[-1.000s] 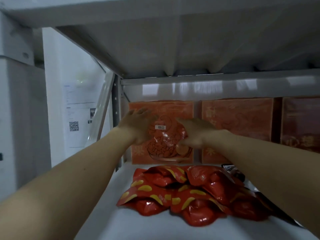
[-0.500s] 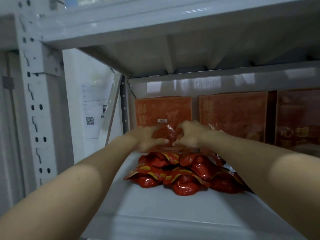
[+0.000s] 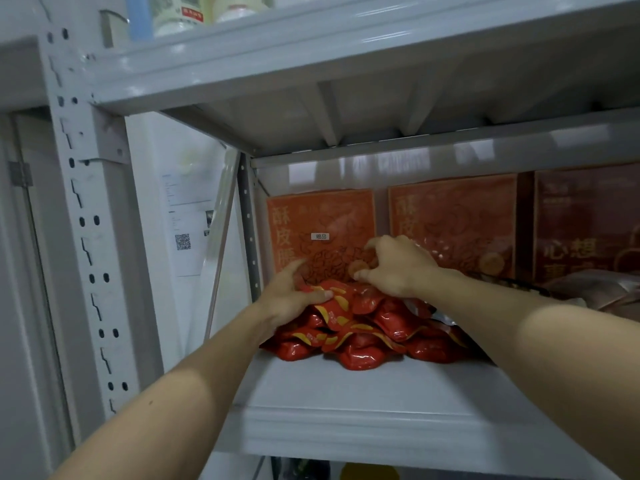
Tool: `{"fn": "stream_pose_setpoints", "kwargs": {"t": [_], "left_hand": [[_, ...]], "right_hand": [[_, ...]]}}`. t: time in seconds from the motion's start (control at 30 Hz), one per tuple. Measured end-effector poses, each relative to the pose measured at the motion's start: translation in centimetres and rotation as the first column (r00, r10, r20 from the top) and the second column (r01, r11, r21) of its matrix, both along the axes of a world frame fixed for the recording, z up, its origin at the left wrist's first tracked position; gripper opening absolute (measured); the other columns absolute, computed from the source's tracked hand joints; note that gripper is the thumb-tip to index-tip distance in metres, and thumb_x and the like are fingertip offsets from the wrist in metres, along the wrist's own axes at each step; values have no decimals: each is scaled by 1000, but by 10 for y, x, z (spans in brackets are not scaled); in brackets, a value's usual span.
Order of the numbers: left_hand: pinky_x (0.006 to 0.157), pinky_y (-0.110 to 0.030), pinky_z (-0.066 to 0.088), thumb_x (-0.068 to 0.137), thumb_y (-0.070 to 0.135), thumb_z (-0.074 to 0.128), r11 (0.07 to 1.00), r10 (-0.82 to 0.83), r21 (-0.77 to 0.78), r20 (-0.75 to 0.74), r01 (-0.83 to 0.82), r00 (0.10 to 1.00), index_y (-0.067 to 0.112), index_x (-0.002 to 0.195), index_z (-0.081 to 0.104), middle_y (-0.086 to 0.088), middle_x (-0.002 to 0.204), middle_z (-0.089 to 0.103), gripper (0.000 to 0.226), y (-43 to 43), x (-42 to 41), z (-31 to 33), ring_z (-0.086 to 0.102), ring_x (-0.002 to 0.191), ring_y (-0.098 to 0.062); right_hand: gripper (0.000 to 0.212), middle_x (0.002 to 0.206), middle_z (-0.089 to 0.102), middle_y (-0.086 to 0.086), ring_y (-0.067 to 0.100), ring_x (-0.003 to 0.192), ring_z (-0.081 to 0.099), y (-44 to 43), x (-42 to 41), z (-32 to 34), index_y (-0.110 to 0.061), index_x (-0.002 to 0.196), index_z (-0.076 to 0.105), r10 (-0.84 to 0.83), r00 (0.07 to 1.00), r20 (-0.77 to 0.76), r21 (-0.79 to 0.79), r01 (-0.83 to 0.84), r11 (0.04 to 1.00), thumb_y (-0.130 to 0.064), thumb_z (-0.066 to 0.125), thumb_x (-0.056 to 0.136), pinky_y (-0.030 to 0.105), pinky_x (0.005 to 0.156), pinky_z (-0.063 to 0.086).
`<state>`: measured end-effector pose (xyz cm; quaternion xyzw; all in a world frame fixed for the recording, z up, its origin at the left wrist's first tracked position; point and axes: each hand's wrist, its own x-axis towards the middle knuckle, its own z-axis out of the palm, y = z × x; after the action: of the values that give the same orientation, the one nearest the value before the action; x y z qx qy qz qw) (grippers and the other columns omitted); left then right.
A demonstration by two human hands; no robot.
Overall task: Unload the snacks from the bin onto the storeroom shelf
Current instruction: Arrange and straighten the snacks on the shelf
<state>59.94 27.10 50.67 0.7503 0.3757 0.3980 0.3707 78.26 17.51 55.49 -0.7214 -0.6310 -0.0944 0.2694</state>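
The left hand grips the top of the pile of red snack packets, which lies on the grey shelf just in front of the orange boxes, while the right hand pinches the top packet with curled fingers

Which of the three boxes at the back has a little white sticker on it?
The leftmost orange box; its sticker sits near the middle. The middle orange box and the darker right box show none.
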Motion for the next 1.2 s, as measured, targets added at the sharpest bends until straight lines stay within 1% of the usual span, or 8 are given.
{"fn": "stream_pose_setpoints", "kwargs": {"t": [0.2,0.37,0.5,0.67,0.87,1.0,1.13,1.2], "left_hand": [[84,-32,56,82,18,79,996,84,-52,328,-71,941,19,144,45,2,113,65,71,-5,-10,-9,65,94,-12],[84,-43,60,80,19,80,982,141,-183,510,-53,848,17,142,52,-5,116,69,69,-5,-15,-10,69,97,-23],[59,-23,53,81,14,79,986,147,-155,623,-63,769,18,140,53,3,103,66,65,-7,-19,-9,64,85,-10],[79,-42,60,71,16,85,974,118,-215,738,66,665,22,133,60,-3,114,69,67,-13,-20,1,69,96,-23],[86,-50,58,58,19,88,982,-20,-118,716,150,698,27,119,64,-4,111,72,66,-13,-17,9,72,98,-25],[85,-48,59,63,19,91,993,-108,17,577,120,810,32,126,52,2,112,71,75,-6,-11,12,71,100,-18],[87,-46,59,62,29,89,990,-140,81,538,114,831,35,133,46,5,119,68,83,3,-10,12,69,104,-15],[88,-46,58,59,33,89,986,-168,105,509,133,844,38,134,46,6,120,68,86,7,-12,8,69,106,-14]], "right_hand": [[49,109,68,4,26,102,64,-1,-11,-4,-18,123,64,-21,999,-41,42,23,999,-49,69,86,37,88,53],[51,115,66,5,27,106,63,4,-32,-10,-14,123,61,11,997,-82,2,-11,1000,-50,68,87,38,90,53],[58,112,67,2,23,103,64,13,-40,-16,-16,123,57,25,982,-188,43,-17,999,-55,71,82,42,92,54],[67,118,67,-3,17,108,65,24,-46,-15,-20,128,52,239,809,-538,180,-167,969,-51,80,76,38,99,53],[42,95,74,-2,7,77,73,22,-47,-4,-16,106,61,426,483,-765,395,-171,903,-24,87,73,17,57,54],[55,112,71,3,14,94,72,32,-47,1,-14,121,59,492,427,-759,490,-124,863,-22,87,74,26,71,59],[66,121,65,-4,6,102,64,38,-43,-2,-23,130,52,512,450,-731,456,-236,858,-24,86,74,20,73,57],[72,123,64,-5,8,106,64,44,-39,-7,-26,131,51,500,461,-733,439,-240,866,-22,89,70,29,84,58]]}}
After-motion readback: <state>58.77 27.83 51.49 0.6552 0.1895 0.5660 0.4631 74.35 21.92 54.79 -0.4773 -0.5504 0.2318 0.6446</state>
